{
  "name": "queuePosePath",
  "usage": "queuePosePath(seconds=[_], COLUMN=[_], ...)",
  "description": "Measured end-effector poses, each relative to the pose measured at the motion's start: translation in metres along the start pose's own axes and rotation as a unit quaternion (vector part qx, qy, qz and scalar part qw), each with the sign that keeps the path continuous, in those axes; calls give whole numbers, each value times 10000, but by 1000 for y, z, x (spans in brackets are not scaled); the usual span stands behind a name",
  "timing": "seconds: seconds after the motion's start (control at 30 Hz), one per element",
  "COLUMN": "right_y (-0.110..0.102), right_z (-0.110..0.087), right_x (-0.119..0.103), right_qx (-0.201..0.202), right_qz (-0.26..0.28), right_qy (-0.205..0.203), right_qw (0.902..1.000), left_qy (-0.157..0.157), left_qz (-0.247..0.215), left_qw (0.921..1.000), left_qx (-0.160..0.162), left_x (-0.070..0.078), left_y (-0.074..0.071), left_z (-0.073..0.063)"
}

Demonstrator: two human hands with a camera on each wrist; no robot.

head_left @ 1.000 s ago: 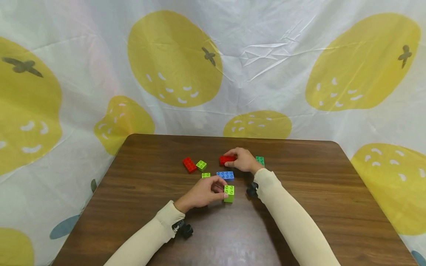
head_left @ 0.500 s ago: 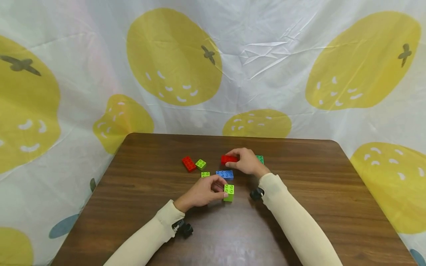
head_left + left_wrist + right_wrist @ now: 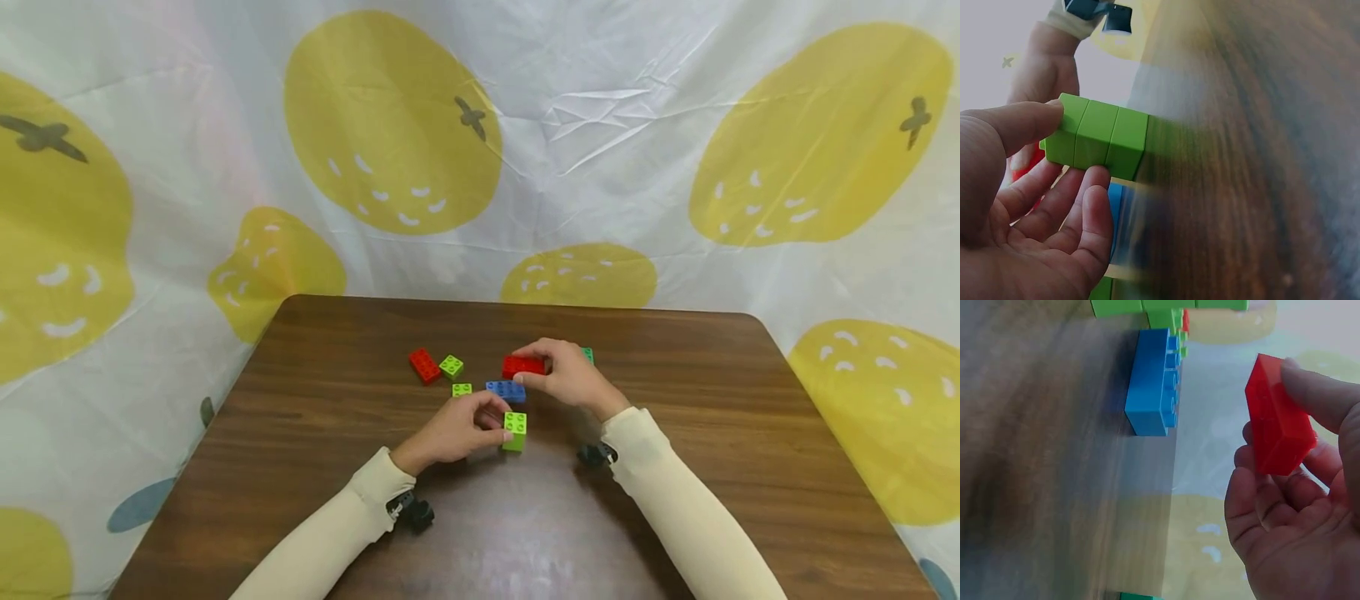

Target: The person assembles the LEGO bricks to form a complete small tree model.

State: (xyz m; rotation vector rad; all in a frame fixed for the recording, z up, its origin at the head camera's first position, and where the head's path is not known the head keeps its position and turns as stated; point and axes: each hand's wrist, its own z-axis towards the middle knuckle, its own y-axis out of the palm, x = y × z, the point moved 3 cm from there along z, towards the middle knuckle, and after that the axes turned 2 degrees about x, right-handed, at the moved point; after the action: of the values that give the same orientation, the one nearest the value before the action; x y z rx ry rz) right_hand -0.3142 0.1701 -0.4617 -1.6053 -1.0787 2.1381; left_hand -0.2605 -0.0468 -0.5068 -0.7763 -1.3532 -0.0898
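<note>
My left hand (image 3: 456, 429) pinches a stack of three light-green toy bricks (image 3: 1094, 134) between thumb and fingers, low over the wooden table with the studs up in the head view. My right hand (image 3: 573, 379) grips a red brick (image 3: 1279, 419) by its long sides, raised off the tabletop in the right wrist view. Just beyond the left hand, a blue brick (image 3: 506, 391) lies between the two hands. Its studs show in the right wrist view. A light-green brick (image 3: 462, 389) sits behind the left hand, which partly covers it.
Further back on the left lie another red brick (image 3: 424, 366) and a small light-green brick (image 3: 452, 366). A dark-green brick (image 3: 588, 356) is half hidden behind the right hand. The brown table (image 3: 712, 433) ends at a fruit-print curtain (image 3: 600, 167).
My right hand has lifted the red brick and brought it slightly right and nearer, toward the blue brick. The left hand keeps the green stack nearly in place.
</note>
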Motion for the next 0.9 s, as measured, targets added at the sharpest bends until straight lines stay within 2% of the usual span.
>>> queuePosePath(seconds=[0.17, 0.53, 0.73, 0.9], right_y=[-2, -1, 2, 5], right_z=[-13, -40, -51, -58], right_x=[-7, -17, -23, -24], right_qx=[21, 184, 33, 76], right_qz=[125, 41, -125, -287], right_qy=[-218, -507, -856, -1064], right_qw=[9997, 9985, 9962, 9939], left_qy=[-22, -60, -58, 9], left_qz=[94, 98, 92, 46], left_qw=[9999, 9999, 9999, 10000], left_qx=[29, 70, 66, 78], left_x=[-1, -1, 1, 3], left_y=[-1, 0, 0, 0], left_z=[1, 1, 0, -1])
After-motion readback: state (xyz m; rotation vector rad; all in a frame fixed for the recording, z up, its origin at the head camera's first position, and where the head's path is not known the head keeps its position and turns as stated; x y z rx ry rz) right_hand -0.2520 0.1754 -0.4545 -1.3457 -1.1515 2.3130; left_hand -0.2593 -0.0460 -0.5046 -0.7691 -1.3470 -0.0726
